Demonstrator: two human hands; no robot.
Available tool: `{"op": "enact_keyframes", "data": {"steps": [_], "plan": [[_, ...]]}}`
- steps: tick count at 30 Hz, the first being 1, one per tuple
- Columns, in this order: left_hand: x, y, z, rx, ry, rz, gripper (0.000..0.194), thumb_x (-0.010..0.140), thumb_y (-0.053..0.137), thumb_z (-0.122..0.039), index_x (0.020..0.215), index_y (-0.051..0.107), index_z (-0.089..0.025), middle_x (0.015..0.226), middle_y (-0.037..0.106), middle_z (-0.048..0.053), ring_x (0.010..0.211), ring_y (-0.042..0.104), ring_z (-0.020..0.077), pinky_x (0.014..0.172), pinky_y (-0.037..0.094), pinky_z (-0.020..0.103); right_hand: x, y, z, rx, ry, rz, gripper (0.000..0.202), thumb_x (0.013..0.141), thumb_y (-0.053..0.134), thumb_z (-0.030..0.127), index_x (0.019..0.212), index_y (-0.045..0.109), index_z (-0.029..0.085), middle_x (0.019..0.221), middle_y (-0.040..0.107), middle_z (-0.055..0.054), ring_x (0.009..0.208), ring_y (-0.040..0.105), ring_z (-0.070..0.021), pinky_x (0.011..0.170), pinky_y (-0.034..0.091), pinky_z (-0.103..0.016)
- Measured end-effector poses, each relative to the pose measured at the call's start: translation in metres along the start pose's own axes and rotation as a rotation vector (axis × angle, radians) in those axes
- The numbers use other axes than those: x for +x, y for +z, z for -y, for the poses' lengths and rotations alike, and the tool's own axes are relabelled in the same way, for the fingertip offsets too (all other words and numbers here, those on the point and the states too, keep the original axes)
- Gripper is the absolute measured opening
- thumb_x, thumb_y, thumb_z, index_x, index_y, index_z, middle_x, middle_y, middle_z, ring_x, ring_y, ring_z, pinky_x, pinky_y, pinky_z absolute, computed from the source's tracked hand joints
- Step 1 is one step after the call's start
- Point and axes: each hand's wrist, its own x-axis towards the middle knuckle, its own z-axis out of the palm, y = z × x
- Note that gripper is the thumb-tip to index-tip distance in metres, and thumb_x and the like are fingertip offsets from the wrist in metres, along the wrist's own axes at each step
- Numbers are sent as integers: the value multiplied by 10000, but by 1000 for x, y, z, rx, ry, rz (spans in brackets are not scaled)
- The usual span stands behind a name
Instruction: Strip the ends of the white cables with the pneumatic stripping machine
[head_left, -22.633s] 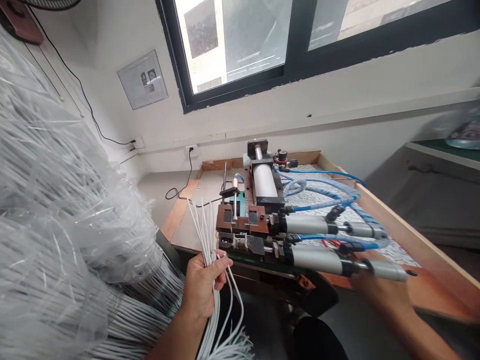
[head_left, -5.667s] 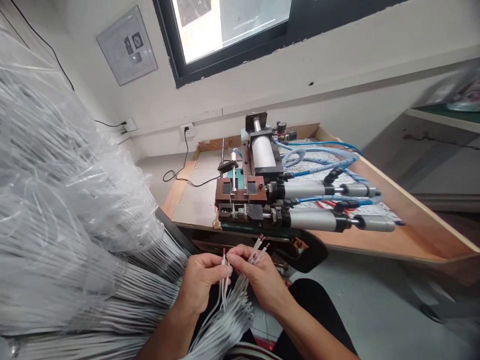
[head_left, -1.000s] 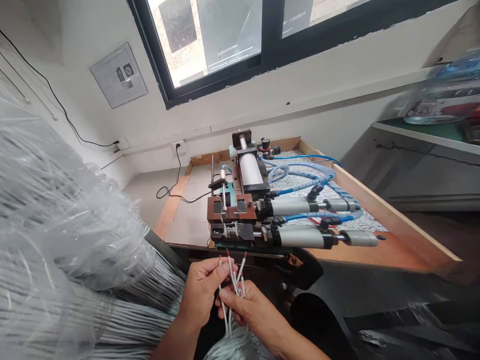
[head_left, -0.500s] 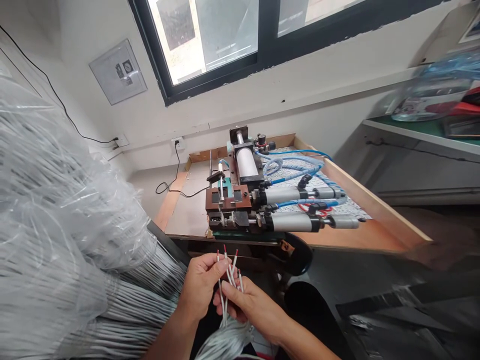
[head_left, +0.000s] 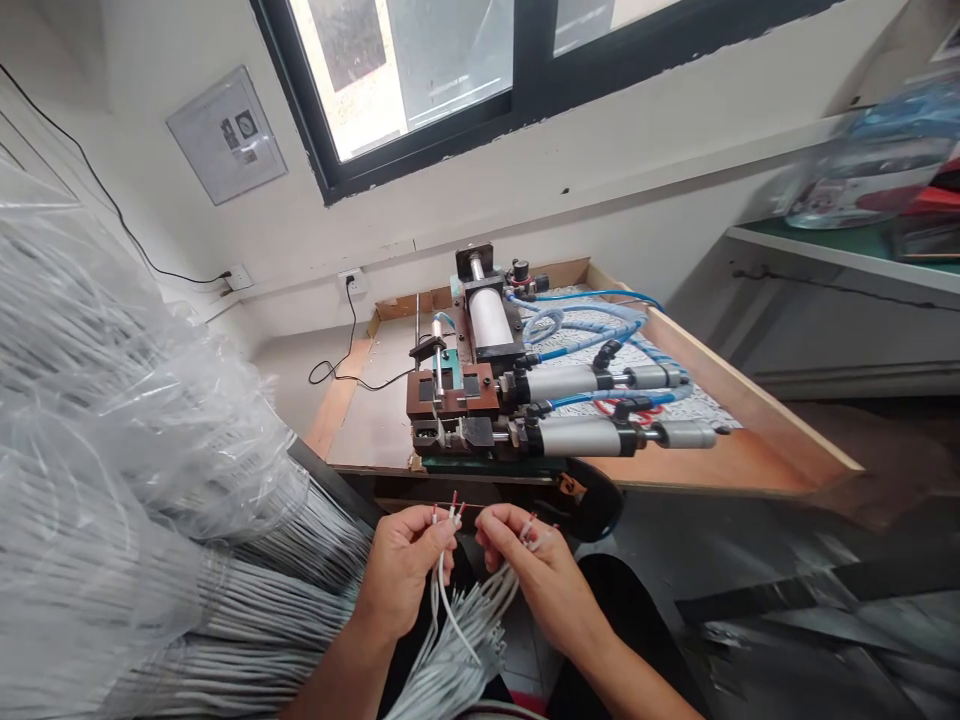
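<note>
My left hand [head_left: 405, 565] is closed, pinching a few white cables [head_left: 441, 570] between thumb and forefinger. Their red inner wires [head_left: 454, 499] stick up past the fingertips. Just to the right, my right hand [head_left: 544, 575] is closed too, with more white cables [head_left: 508, 582] in its grip and red tips showing above the knuckles. A thin reddish strand appears to run between the two sets of fingertips. Below both hands, the loose bundle of white cables [head_left: 450, 655] hangs over the lap.
Beyond my hands, a pneumatic machine [head_left: 480, 385] with silver cylinders and blue hoses stands on a wooden-edged bench [head_left: 757, 400]. Large plastic-wrapped cable bundles [head_left: 172, 500] crowd the left. A shelf [head_left: 832, 250] with a clear plastic bottle [head_left: 862, 185] is at right.
My right hand has moved right and up, away from my left hand, taking some cables with it. My left hand stays nearly in place, and the bundle below has spread.
</note>
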Motion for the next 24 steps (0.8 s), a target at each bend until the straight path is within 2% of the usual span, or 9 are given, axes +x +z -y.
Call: {"op": "enact_keyframes", "data": {"steps": [5,10,13,16,18,19,22,24], "plan": [[-2,2,10,89,-5,73,191,703,546,-281,600,565,-122,473,403,-45,393,306,44,372,212,202,2,-2,13,-144,-49,91,308,762,452,372,523,444,180,480,361,49,449,303,-85,440,245,-223],[-3,3,13,117,-42,76,205,710,534,-309,625,554,-123,483,382,-49,383,274,39,356,172,206,0,-5,12,-271,-129,101,319,768,430,320,483,402,178,497,351,42,500,319,-97,480,250,-234],[-4,5,12,72,-89,114,205,703,544,-311,627,548,-120,473,330,-69,375,193,26,353,102,208,-2,0,5,-92,-81,76,308,733,467,309,465,383,180,473,321,48,469,285,-87,451,224,-235],[-6,5,14,31,-132,149,210,701,545,-310,628,557,-113,447,283,-86,368,146,23,358,80,216,-6,11,-7,295,151,60,296,705,458,310,455,348,198,406,200,88,384,146,-64,385,142,-230],[-7,4,16,7,-166,149,211,692,550,-312,634,566,-110,436,284,-90,362,137,21,359,77,217,-7,15,-12,423,238,28,285,685,462,295,443,343,203,387,166,101,369,101,-56,375,109,-231],[-7,3,18,1,-184,145,210,685,556,-314,641,571,-109,434,294,-89,361,141,21,359,77,216,-7,14,-13,414,227,4,280,671,478,282,434,354,200,382,186,97,366,118,-56,377,110,-233],[-10,-4,20,27,-231,88,217,654,578,-325,625,578,-110,430,324,-84,357,157,21,357,75,214,-1,-1,-12,303,61,-172,283,637,536,263,410,382,191,390,274,72,384,211,-66,390,143,-239],[-12,-7,20,62,-249,32,229,646,579,-336,598,572,-112,425,320,-84,350,157,20,353,68,214,6,-14,-10,297,-17,-319,327,651,540,297,406,345,199,395,248,79,384,195,-66,389,148,-239]]}}
